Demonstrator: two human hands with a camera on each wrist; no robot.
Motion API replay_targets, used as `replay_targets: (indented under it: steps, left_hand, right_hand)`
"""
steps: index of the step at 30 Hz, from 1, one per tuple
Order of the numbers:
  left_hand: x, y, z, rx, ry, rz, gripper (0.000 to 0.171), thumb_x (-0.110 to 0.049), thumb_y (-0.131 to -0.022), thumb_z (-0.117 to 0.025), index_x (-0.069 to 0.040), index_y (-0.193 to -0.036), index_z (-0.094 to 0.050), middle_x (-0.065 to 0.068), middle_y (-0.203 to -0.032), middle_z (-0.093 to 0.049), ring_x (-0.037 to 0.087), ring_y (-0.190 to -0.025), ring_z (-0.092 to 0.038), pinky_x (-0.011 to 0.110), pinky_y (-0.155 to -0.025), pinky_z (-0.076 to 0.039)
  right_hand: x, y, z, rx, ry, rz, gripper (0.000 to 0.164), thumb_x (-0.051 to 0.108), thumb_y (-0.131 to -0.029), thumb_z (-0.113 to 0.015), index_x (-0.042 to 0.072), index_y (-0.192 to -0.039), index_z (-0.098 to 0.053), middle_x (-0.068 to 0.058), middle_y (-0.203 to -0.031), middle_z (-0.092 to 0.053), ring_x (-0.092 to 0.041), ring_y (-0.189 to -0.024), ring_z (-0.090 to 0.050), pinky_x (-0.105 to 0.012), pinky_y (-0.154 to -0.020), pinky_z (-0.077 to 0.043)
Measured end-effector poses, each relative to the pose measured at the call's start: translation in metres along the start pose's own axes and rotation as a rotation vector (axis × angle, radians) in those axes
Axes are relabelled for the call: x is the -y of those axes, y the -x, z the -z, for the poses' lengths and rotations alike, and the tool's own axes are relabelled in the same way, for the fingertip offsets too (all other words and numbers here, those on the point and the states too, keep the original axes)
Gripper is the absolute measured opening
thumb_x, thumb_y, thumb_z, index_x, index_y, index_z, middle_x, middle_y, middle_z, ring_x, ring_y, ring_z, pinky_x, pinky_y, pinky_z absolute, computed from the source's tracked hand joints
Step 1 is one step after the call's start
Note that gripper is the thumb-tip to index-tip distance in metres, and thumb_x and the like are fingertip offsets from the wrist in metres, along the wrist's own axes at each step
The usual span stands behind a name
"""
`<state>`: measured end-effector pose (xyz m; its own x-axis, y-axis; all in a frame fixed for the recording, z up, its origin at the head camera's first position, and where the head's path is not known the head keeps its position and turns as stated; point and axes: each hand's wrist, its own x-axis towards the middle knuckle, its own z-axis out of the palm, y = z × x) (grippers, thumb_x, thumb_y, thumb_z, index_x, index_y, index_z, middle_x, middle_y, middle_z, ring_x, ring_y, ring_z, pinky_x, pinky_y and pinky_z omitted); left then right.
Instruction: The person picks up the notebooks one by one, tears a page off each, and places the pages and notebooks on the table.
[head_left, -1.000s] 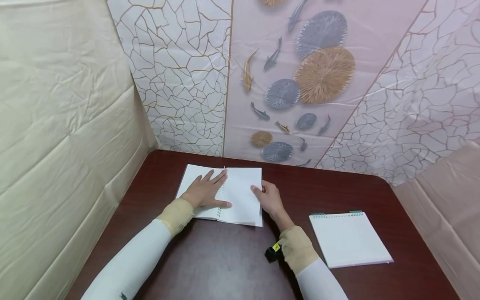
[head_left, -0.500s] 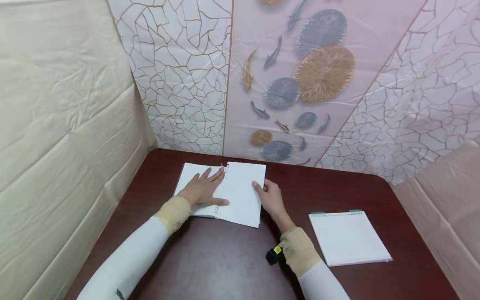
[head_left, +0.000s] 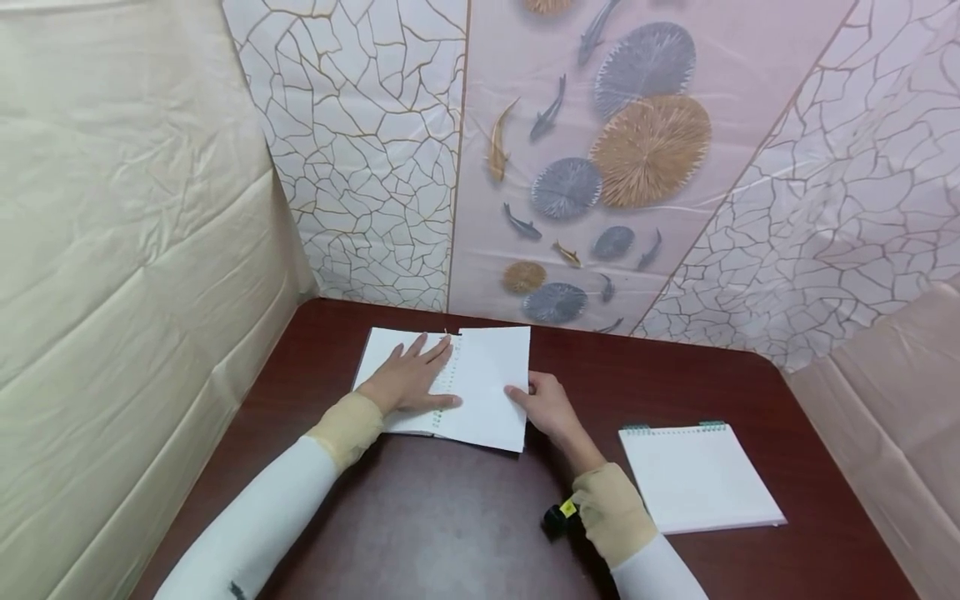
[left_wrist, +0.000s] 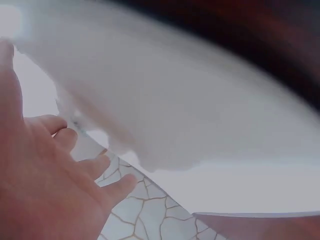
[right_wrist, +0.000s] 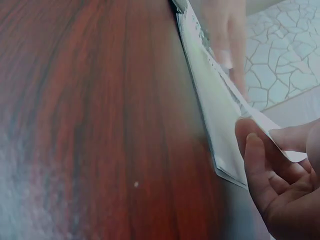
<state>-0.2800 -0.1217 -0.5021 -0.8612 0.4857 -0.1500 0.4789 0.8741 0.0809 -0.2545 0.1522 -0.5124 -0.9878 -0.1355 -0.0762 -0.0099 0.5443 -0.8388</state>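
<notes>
A spiral notebook [head_left: 372, 354] lies spread on the dark table, its rings running between two white halves. Across the left half and the rings rests my left hand [head_left: 408, 385], fingers spread and straight. My right hand [head_left: 551, 406] pinches the right edge of a white sheet [head_left: 491, 379], thumb on top. The sheet's left edge, with its row of holes, sits slightly right of the rings at the top; whether it is loose all along cannot be seen. In the right wrist view the sheet [right_wrist: 261, 120] is lifted above the pages [right_wrist: 215, 115] below.
A second notebook [head_left: 697, 479] with green rings along its top lies at the right. A black device [head_left: 557, 520] with a yellow tag sits at my right wrist. Behind the dark red table [head_left: 465, 517] stands a patterned backdrop [head_left: 375, 167]; a beige cloth [head_left: 150, 292] hangs at the left.
The right hand has drawn the sheet's upper part to the right, away from the rings, then eased slightly back and down. My left hand has stayed nearly in place on the notebook.
</notes>
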Motion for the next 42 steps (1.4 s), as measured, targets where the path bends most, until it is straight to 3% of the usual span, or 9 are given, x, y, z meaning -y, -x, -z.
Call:
replay_targets:
  steps: [6, 11, 22, 33, 42]
  left_hand:
    - [-0.006, 0.001, 0.002, 0.066, -0.008, 0.031, 0.118, -0.092, -0.081, -0.040, -0.014, -0.164, -0.011, 0.000, -0.172, -0.004, 0.038, -0.154, -0.002, 0.065, -0.121, -0.018]
    - [-0.007, 0.004, 0.001, 0.049, -0.052, 0.057, 0.117, -0.092, -0.080, -0.041, -0.015, -0.164, -0.014, 0.000, -0.172, -0.007, 0.040, -0.153, -0.004, 0.065, -0.120, -0.019]
    - [-0.002, 0.004, -0.001, 0.050, 0.007, 0.034, 0.115, -0.089, -0.082, -0.044, -0.015, -0.164, -0.012, 0.000, -0.172, -0.002, 0.041, -0.152, -0.009, 0.065, -0.118, -0.025]
    - [0.000, 0.001, -0.001, 0.068, 0.034, 0.014, 0.116, -0.088, -0.083, -0.045, -0.014, -0.164, -0.010, 0.001, -0.172, 0.001, 0.041, -0.153, -0.007, 0.066, -0.119, -0.023]
    - [0.008, 0.000, -0.006, 0.060, 0.077, -0.007, 0.116, -0.083, -0.084, -0.053, -0.012, -0.164, -0.010, 0.002, -0.172, 0.003, 0.042, -0.153, -0.003, 0.069, -0.119, -0.018]
  right_hand:
    - [-0.009, 0.001, -0.003, -0.052, -0.048, -0.029, 0.019, 0.022, -0.098, -0.071, 0.004, -0.098, -0.075, -0.008, -0.067, -0.069, -0.015, -0.054, -0.059, -0.028, -0.054, -0.049]
    - [-0.010, 0.007, -0.007, -0.097, -0.034, -0.009, 0.018, 0.023, -0.098, -0.071, 0.006, -0.100, -0.076, -0.008, -0.071, -0.073, -0.016, -0.057, -0.064, -0.029, -0.054, -0.052]
    - [-0.012, 0.018, -0.010, -0.123, 0.001, 0.037, 0.016, 0.022, -0.098, -0.071, 0.007, -0.097, -0.077, -0.008, -0.065, -0.071, -0.014, -0.054, -0.060, -0.028, -0.053, -0.049]
    - [-0.020, 0.031, -0.004, -0.105, -0.022, 0.045, 0.015, 0.020, -0.098, -0.071, 0.007, -0.094, -0.076, 0.002, -0.053, -0.050, -0.009, -0.047, -0.032, -0.025, -0.046, -0.031]
    - [-0.030, 0.045, 0.010, -0.152, -0.002, -0.004, 0.016, 0.022, -0.098, -0.072, 0.008, -0.103, -0.077, -0.005, -0.063, -0.069, -0.010, -0.051, -0.044, -0.026, -0.050, -0.038]
